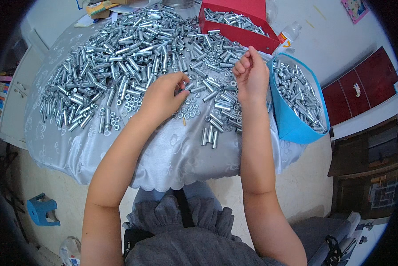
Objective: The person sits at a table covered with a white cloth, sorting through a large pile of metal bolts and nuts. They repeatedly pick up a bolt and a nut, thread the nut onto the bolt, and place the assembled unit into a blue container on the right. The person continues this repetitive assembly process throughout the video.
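My left hand (163, 95) is over the middle of the table, thumb and fingers pinching a short silvery metal sleeve (189, 86). Below its fingertips lie several loose hex nuts (191, 106). My right hand (253, 77) is raised beside the blue fabric bin (300, 136), its fingers curled in; whatever they may hold is hidden. A big heap of sleeves and expansion bolts (123, 57) spreads to the left and behind my left hand. Between my hands lie more loose sleeves (223, 104), and a few stand near the front (210, 136).
A red box (239, 32) of metal parts stands at the back right, with a clear plastic bottle (290, 33) beside it. The blue bin holds bolts (298, 95). A shiny grey-white tablecloth (172, 155) hangs over the front edge. On the floor at left is a blue stool (43, 209).
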Demonstrator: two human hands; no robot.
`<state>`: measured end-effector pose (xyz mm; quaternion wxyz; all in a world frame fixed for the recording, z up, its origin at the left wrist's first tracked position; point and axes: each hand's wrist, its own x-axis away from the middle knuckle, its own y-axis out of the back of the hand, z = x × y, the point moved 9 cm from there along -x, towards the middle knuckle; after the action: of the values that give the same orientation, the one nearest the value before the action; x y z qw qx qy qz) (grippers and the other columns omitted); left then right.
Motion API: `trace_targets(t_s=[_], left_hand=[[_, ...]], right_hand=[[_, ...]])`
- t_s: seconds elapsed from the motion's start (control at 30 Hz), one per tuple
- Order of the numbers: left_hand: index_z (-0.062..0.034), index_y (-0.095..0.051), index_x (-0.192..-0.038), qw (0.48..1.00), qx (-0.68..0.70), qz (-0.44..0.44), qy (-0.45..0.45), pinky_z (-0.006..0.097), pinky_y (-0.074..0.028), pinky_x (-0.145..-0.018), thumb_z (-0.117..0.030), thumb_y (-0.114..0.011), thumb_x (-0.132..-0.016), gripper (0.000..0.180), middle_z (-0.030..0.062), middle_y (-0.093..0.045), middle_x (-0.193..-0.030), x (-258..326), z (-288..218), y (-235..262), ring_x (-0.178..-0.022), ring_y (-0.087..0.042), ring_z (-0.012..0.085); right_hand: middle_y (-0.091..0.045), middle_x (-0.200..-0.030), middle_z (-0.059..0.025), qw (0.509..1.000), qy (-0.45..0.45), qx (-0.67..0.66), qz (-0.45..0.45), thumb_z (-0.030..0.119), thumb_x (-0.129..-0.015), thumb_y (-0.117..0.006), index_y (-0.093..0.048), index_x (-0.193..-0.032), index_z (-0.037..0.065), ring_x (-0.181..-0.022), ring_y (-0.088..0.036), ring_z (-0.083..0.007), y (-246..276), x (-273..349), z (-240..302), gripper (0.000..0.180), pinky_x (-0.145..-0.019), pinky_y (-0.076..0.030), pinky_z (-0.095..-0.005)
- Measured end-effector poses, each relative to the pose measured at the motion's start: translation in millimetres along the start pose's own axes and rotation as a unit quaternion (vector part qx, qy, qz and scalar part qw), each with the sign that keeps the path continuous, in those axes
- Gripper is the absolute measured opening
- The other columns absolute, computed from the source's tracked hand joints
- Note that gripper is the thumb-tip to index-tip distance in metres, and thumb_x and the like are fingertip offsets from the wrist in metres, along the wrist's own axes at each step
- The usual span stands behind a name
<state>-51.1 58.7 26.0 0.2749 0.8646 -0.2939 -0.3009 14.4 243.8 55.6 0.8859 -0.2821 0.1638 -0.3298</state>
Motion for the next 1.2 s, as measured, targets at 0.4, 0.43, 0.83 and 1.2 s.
trace_targets(t_s=[0.4,0.43,0.83,1.2], left_hand=[[-0.0042,-0.06,-0.098,1.0,0.008,0.027,-0.005,0.031,-0.05,-0.069,-0.008,-0.066,-0.074,0.025,0.01,-0.064,-0.087,1,0,-1,-0.079,-0.063,0.0212],[-0.0041,-0.06,-0.098,1.0,0.009,0.028,-0.008,0.031,-0.05,-0.069,-0.007,-0.066,-0.075,0.024,0.0099,-0.064,-0.087,1,0,-1,-0.079,-0.063,0.0209],[-0.0025,-0.061,-0.096,0.996,0.077,-0.019,-0.042,0.026,-0.047,-0.071,-0.004,-0.062,-0.076,0.021,0.0073,-0.065,-0.089,-2,-8,8,-0.08,-0.061,0.015],[-0.0033,-0.062,-0.093,0.978,0.188,-0.087,-0.001,0.021,-0.044,-0.068,-0.003,-0.061,-0.074,0.019,0.0009,-0.062,-0.091,-7,-3,21,-0.08,-0.055,0.0078]], right_hand=[[-0.048,-0.057,-0.0004,0.904,0.257,0.332,-0.082,0.021,-0.088,-0.054,-0.055,-0.072,0.002,-0.049,-0.042,-0.0094,43,-28,47,0.024,-0.046,-0.034,-0.0246],[-0.05,-0.058,-0.0017,0.884,0.26,0.379,-0.086,0.021,-0.087,-0.055,-0.056,-0.073,0.002,-0.05,-0.045,-0.0109,46,-31,45,0.024,-0.048,-0.036,-0.0258],[-0.066,-0.082,-0.013,0.773,0.178,0.606,-0.06,0.014,-0.081,-0.055,-0.063,-0.095,0.003,-0.076,-0.064,-0.0275,62,-47,18,0.02,-0.07,-0.048,-0.034],[-0.045,-0.129,-0.0166,0.663,0.186,0.725,0.027,0.016,-0.07,-0.063,-0.041,-0.13,0.008,-0.12,-0.043,-0.032,50,-50,-16,0.065,-0.1,-0.032,-0.0446]])
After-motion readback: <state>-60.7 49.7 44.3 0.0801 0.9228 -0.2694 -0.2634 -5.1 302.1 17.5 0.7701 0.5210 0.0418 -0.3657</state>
